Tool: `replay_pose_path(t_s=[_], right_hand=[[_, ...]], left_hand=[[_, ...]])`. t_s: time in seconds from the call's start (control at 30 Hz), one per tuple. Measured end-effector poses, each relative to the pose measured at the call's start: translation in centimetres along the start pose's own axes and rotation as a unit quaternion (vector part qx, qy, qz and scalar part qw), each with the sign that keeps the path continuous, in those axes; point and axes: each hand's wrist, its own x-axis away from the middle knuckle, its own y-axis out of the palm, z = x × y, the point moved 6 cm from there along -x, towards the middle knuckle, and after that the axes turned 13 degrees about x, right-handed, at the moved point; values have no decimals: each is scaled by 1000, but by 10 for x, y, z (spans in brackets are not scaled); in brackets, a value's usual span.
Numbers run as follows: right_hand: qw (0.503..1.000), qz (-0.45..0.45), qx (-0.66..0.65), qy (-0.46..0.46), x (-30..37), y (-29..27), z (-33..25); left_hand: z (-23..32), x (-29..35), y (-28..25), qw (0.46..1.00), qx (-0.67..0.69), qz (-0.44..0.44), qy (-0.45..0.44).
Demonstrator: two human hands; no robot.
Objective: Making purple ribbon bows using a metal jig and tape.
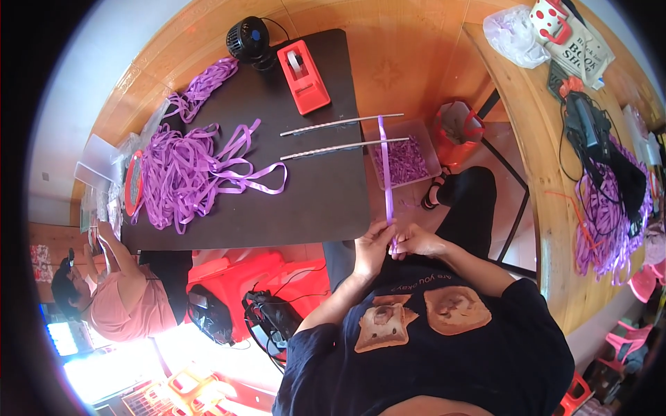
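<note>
A single purple ribbon strip [386,166] is pinched at its near end between both hands — the left hand [373,246] and the right hand [416,243] are closed on it side by side, just off the near edge of the dark table [326,201]. From there the strip is stretched away across the table corner, over a clear tray of cut purple pieces [406,159]. 2 thin metal rods [341,135] are laid crosswise on the table, their ends reaching the strip. A loose heap of purple ribbon [187,173] is spread on the table's far left part, and a red tape dispenser [302,76] is set beside a small black fan [248,40]. Another person [118,291] is seated at the left.
</note>
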Motion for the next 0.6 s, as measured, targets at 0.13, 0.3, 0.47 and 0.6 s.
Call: replay_pose_path(t_s=[0.13, 0.3, 0.47, 0.6], right_hand=[[998, -58, 38, -11, 12, 11, -14], [992, -59, 79, -74, 17, 18, -18], [987, -58, 119, -91, 25, 20, -30], [985, -54, 131, -102, 25, 19, -35]], left_hand=[[8, 1, -2, 1000, -28, -1, -11], [19, 1, 3, 999, -32, 4, 12], [31, 2, 13, 998, -52, -32, -24], [40, -2, 13, 991, -49, -79, -94]])
